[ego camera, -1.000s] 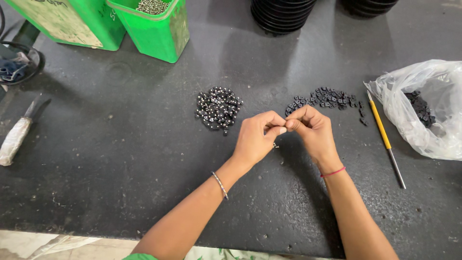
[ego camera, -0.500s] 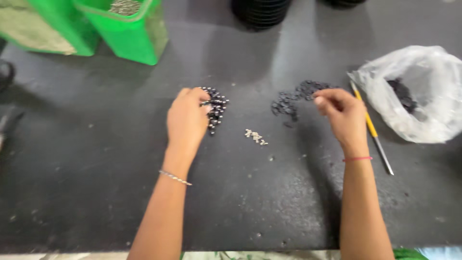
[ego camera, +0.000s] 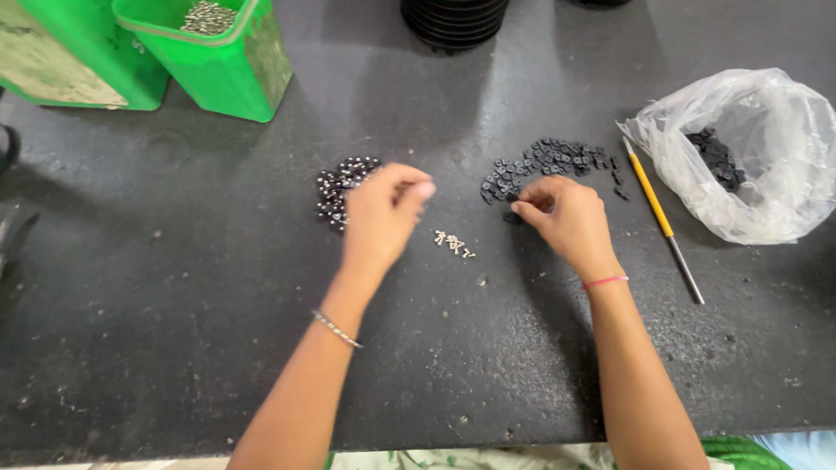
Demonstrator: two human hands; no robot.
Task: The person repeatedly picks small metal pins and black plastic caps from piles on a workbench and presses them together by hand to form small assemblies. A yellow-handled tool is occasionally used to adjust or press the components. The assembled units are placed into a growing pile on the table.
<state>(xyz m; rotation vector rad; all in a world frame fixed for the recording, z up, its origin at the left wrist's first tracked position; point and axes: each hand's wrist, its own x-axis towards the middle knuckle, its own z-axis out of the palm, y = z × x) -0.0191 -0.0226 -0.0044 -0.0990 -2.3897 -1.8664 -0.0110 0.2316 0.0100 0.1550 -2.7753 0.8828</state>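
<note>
**Two hands at two small heaps on a dark workbench**

The left hand hovers over the middle of the black table, fingers curled inward with the tips drawn together; it is blurred, so whether it pinches anything cannot be told. Just beyond it, partly covered by its knuckles, lies a heap of dark, shiny beads. The right hand rests on the table right of the middle, its fingertips closed at the near edge of a pile of small black pieces; a piece may be pinched there, but the fingers hide it. Between the two hands, apart from both, sits a little cluster of tiny silver parts.

Right of the black pile, a yellow-handled tool lies aslant, its metal end pointing toward the near edge. Just beyond it, toward the right edge, a crumpled clear plastic bag holds more black pieces, dimly seen through the film.

At the far left corner stand two green bins; the nearer holds small silvery parts, the other is cut off by the frame. A stack of black round things sits at the far edge, its top out of view. A dark object at the left edge is too cut off to name.

The near half of the table, on both sides of the forearms, is bare surface, as is the stretch between the bins and the bead heap.
</note>
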